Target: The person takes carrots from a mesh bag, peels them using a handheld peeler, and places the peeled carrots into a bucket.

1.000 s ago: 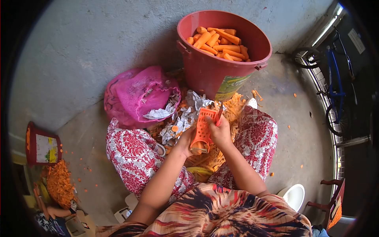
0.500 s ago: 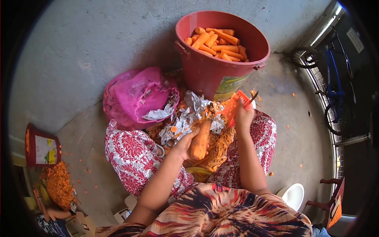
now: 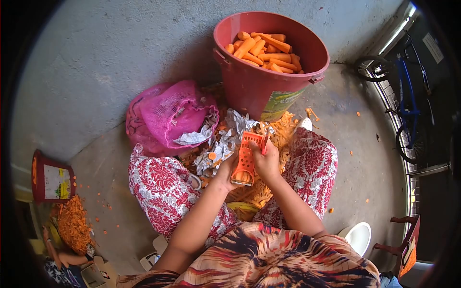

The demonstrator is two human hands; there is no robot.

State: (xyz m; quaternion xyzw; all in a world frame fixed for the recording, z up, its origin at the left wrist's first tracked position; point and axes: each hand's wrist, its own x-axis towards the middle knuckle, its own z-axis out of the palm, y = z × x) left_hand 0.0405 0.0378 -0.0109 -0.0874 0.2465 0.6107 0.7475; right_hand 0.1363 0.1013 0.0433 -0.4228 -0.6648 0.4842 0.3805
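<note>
- The left hand (image 3: pixel 224 174) is closed around a carrot (image 3: pixel 243 177), which lies under the tool between the two knees; its end shows at the lower opening.
- The right hand (image 3: pixel 268 160) grips the orange perforated tool (image 3: pixel 247 152) from the side, and in the same fingers is a knife with red handle (image 3: pixel 263 145).
- Directly beyond the hands stands a large red bucket (image 3: pixel 242 91), with many peeled carrots (image 3: pixel 269 52) inside.
- To the left of it, a pink mesh bag (image 3: pixel 163 115) leans near the wall (image 3: pixel 91 72); crumpled paper (image 3: pixel 218 154) lies between the bag and the hands.
- Orange peelings (image 3: pixel 287 128) cover the ground around and below the hands.
- At far left there are a smaller red bucket (image 3: pixel 36 176), a heap of shreds (image 3: pixel 73 226) and the arm of another person (image 3: pixel 52 250).
- On the right side, a blue bicycle (image 3: pixel 404 110) is seen by the dark door, and a white basin (image 3: pixel 359 236) is behind the right knee.
- The large bucket carries a green and yellow label (image 3: pixel 283 102), and the smaller one a white and yellow label (image 3: pixel 55 181); their writing is too small for reading.
- The two knees make the side edges of the working place, and the bucket closes its front.
- Open floor (image 3: pixel 355 168) extends from the right knee toward the bicycle, with only small orange bits on it.
</note>
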